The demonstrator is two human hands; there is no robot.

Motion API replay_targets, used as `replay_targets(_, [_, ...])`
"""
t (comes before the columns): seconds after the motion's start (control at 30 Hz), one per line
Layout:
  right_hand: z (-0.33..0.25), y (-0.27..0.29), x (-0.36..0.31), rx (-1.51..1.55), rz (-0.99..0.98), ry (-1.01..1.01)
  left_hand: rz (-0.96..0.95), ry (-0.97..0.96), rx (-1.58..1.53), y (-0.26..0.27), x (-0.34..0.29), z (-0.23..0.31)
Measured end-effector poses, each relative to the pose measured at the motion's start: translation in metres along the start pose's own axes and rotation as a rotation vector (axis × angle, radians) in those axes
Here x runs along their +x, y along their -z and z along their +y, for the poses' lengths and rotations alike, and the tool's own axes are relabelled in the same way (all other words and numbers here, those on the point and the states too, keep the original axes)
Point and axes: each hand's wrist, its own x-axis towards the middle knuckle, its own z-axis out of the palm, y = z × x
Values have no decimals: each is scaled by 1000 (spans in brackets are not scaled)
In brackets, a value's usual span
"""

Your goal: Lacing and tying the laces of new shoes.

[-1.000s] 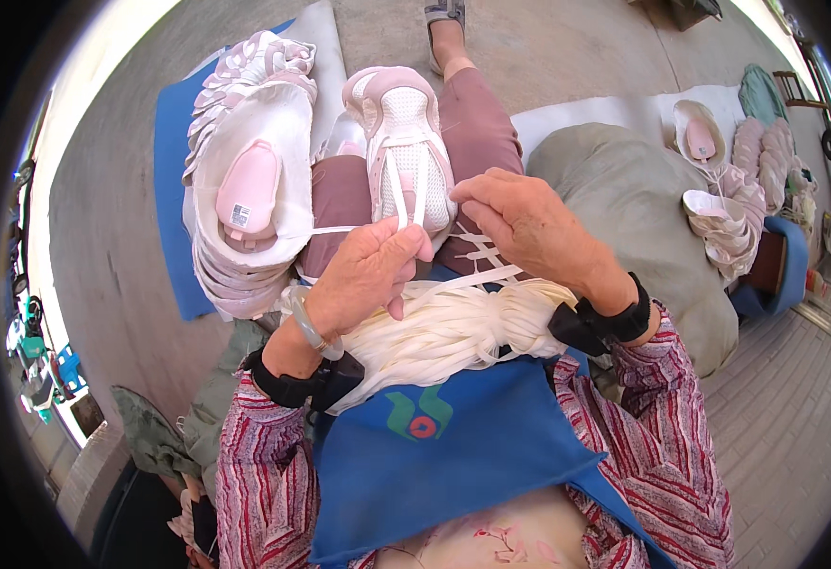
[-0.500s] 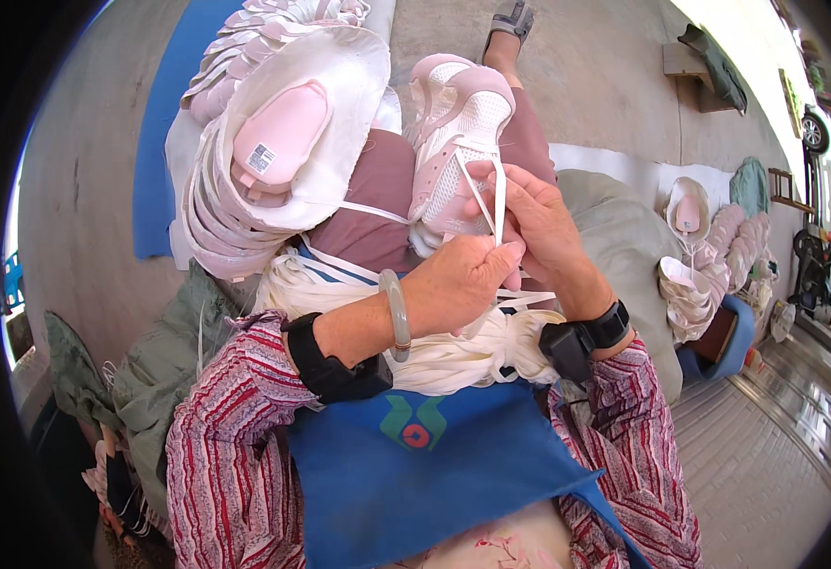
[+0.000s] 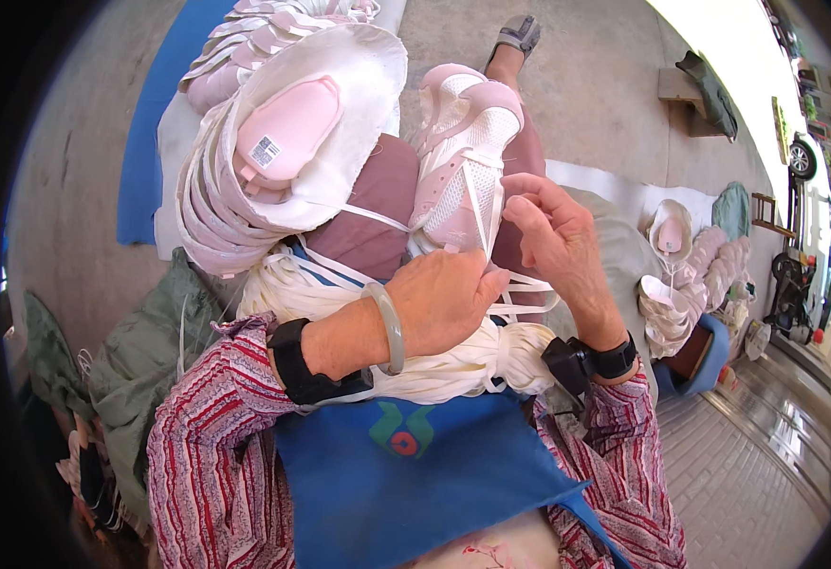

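A pink and white mesh shoe upper (image 3: 442, 180) rests on my lap, its toe end pointing away from me. From its eyelets a flat white shoelace (image 3: 477, 204) runs down to my left hand (image 3: 444, 299), whose thumb and fingers are pinched on it. Right of the upper, my right hand (image 3: 567, 242) is raised beside the lace. Its fingers are bent but apart, and I see nothing held in them. Under my wrists lies a thick bundle of cream laces (image 3: 453, 365) on the blue apron (image 3: 415, 474).
At the left stands a nested stack of pink and white uppers (image 3: 359, 109), with more uppers behind it. Another pile of uppers (image 3: 710, 261) is at the right by a blue chair (image 3: 705, 356). Green cloth (image 3: 155, 341) hangs at my left. A wooden stool (image 3: 681, 90) stands farther off.
My right hand has come away from the lace and moved slightly right, its fingers loosening. My left hand keeps the lace and has shifted a little lower.
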Motion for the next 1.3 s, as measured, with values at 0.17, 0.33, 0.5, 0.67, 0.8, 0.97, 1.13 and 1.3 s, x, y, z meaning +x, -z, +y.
replay_targets(0.17, [-5,-7,7,-183,-336,-67,-31,25,216,1,-2,5])
replay_targets(0.33, [-6,1,0,703,-382,-364,-93,476,-1095,17,5,2])
replay_targets(0.5, [0,-14,-12,13,-345,130,-244,364,-1286,25,23,-27])
replay_targets(0.67, [-2,-4,-14,-96,-287,126,-199,266,-1506,16,36,-26])
replay_targets(0.8, [-5,2,-23,-75,-224,174,-61,267,-1476,14,36,-14])
replay_targets(0.97, [12,21,-26,-167,-5,404,65,256,-1372,36,17,-12])
replay_targets(1.13, [32,60,-27,47,-128,-52,155,-25,-1435,84,-37,-23])
replay_targets(1.3, [68,81,-19,-146,-74,7,380,-408,-1508,139,-113,-55])
